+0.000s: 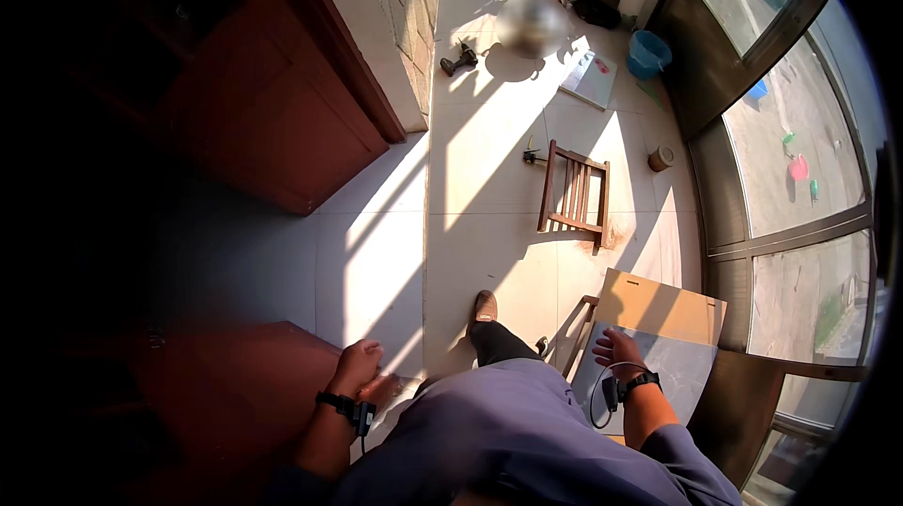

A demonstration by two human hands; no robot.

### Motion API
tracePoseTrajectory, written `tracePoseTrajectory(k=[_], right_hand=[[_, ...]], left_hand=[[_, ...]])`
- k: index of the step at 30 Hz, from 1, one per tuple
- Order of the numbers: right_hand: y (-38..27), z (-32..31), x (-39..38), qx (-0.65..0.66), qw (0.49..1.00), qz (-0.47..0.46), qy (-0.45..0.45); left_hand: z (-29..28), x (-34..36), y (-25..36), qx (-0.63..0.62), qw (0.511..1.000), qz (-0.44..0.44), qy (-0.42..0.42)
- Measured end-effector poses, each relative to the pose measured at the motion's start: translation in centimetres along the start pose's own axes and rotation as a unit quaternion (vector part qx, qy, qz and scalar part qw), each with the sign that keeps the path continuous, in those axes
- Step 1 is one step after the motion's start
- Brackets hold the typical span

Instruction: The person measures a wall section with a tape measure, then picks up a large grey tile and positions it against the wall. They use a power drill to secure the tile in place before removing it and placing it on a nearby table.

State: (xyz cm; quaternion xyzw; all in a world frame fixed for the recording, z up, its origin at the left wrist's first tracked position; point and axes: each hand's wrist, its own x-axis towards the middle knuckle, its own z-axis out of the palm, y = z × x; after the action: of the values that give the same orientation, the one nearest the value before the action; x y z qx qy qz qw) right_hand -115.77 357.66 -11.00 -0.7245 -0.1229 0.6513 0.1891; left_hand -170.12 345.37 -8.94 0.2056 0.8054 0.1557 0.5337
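My left hand (357, 366) hangs at the lower left with its fingers curled in, and nothing shows in it. It is nearest to the red door (254, 384); a black band with a small device sits on the wrist. My right hand (617, 348) is at the lower right, fingers apart and empty. Under or just beside it lies a flat board (663, 304), tan at the far end, with a grey sheet (677, 365) over its nearer part. Whether the hand touches the sheet I cannot tell. A cable loops from the device on my right wrist.
Ahead on the tiled floor are a small slatted wooden stool (576, 194), a dark tool (533, 157) and a brown cylindrical container (660, 159). Farther off are a cordless drill (460, 60), a flat box (593, 80) and a blue bucket (647, 55). Glazed panels (800, 167) line the right.
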Motion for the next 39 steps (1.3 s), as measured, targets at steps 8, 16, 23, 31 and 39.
tracePoseTrajectory(k=[8, 16, 23, 31, 39], right_hand=[[-22.9, 12.0, 6.4, 0.003, 0.996, -0.075, -0.049], [-39.1, 18.5, 14.8, 0.028, 0.996, -0.087, 0.024], [-50.6, 20.1, 17.6, 0.125, 0.987, -0.070, 0.067], [-68.9, 19.2, 33.2, 0.124, 0.985, 0.010, 0.120], [-100.2, 25.8, 44.3, 0.103, 0.989, -0.102, 0.032]], left_hand=[[-6.0, 11.2, 13.7, -0.011, 1.000, -0.007, -0.003], [-9.8, 30.1, 35.7, 0.126, 0.985, 0.106, -0.062], [-7.8, 39.1, 63.5, 0.260, 0.916, 0.257, -0.167], [-3.7, 53.5, 86.6, 0.236, 0.917, 0.283, -0.153], [-7.5, 64.4, 100.5, 0.131, 0.959, 0.227, -0.105]])
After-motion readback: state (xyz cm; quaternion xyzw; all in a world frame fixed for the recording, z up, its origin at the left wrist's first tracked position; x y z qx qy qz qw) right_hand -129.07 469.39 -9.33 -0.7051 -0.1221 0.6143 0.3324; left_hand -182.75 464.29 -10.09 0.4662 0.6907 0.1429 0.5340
